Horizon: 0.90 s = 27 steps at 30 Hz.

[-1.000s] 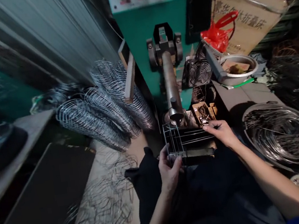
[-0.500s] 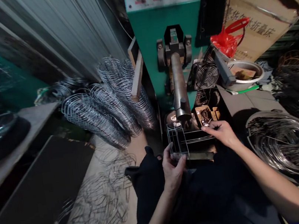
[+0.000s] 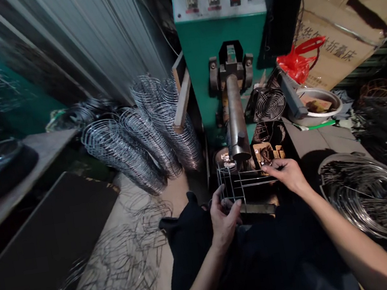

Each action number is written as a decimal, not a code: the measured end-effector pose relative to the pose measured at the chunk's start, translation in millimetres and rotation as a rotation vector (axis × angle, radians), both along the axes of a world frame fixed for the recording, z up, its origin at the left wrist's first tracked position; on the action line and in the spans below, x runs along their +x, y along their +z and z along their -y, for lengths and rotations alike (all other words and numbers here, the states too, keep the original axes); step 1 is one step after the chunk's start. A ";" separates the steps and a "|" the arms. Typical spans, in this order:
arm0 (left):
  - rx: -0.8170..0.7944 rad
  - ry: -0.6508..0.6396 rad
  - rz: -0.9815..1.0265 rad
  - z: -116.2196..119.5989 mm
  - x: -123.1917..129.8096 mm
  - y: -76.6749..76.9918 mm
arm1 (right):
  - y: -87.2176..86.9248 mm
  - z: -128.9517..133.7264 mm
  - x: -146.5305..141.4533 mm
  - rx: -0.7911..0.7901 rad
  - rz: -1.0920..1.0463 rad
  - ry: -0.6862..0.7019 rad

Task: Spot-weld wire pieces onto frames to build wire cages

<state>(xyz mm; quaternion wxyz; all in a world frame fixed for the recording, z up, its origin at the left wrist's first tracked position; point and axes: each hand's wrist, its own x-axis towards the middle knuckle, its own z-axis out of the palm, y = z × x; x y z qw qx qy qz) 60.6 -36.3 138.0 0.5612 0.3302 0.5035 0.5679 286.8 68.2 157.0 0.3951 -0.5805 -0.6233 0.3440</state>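
Observation:
My left hand (image 3: 225, 217) is closed round the lower left side of a small wire frame (image 3: 232, 187) made of thin crossed metal rods. Two or so straight metal wires (image 3: 256, 182) run from that frame toward the right. Their far end is pinched by my right hand (image 3: 286, 174), thumb against fingers. Just above the frame juts the round metal arm (image 3: 236, 119) of a green machine (image 3: 202, 95), its blunt end close to the frame. Whether frame and arm touch I cannot tell.
Stacks of wire rings (image 3: 122, 155) lean left of the machine. Loose bent wires (image 3: 124, 266) cover the floor. At right sit a round tray of wires (image 3: 371, 193), a metal bowl (image 3: 319, 109) and a red bag (image 3: 296, 66). A small yellow box (image 3: 263, 154) stands behind my right hand.
The view has tilted up a little, so the machine appears lower and slightly to the right. Both hands keep their hold, in almost the same position.

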 end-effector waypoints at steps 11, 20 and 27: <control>0.016 0.007 0.000 -6.1 0.4 -5.7 | -1.6 -8.7 -0.9 -0.029 -0.005 0.009; 0.025 0.008 0.016 -12.0 -0.5 -8.0 | -7.9 -15.0 2.6 -0.027 0.001 0.022; 0.017 0.016 0.022 -9.1 2.5 -3.1 | -6.1 -14.2 4.2 -0.014 -0.007 0.030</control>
